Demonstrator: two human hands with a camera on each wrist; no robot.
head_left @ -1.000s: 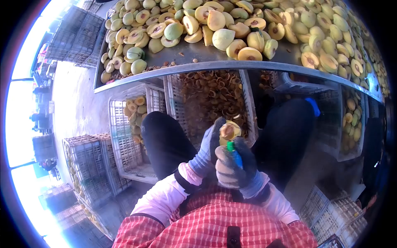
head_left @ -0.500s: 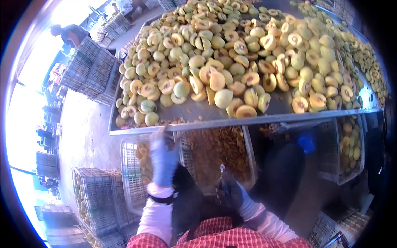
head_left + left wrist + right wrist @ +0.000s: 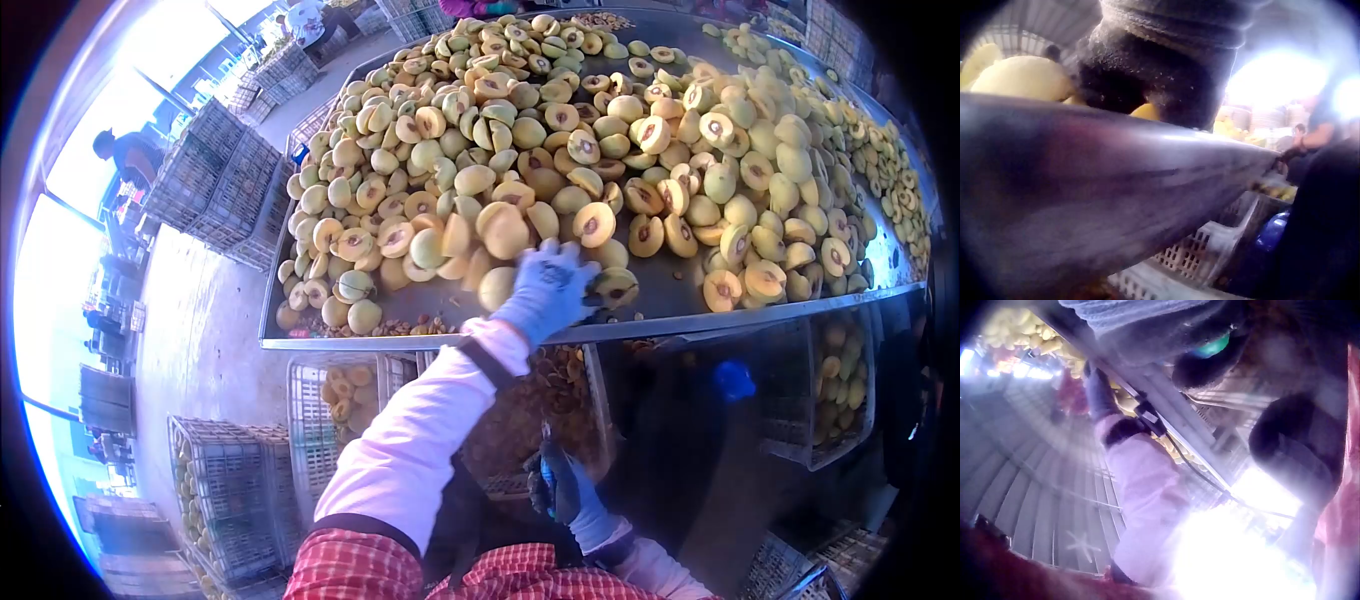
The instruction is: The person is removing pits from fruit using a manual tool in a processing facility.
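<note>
My gloved left hand point(image 3: 550, 290) reaches over the near edge of the metal table, fingers spread among halved yellow peaches point(image 3: 594, 224). One dark-edged half point(image 3: 615, 287) lies right beside its fingers. In the left wrist view the dark side of the glove point(image 3: 1160, 69) shows above the table rim, its fingertips hidden. Low over my lap, my gloved right hand point(image 3: 572, 488) grips a small hand tool point(image 3: 546, 432) with its metal tip upward. Part of the tool's green handle point(image 3: 1213, 347) shows between the fingers in the right wrist view.
A raised metal rim point(image 3: 660, 325) borders the peach-covered table. Beneath it stand a plastic crate point(image 3: 305, 400) with peach halves and another holding brown scraps. Stacked crates point(image 3: 235, 500) fill the left side. Another person point(image 3: 130, 155) is at the back left.
The hands were together, the left holding a peach half against the tool. The left hand moved away left without it, then forward onto the table. The right stayed low, and the view tilted up.
</note>
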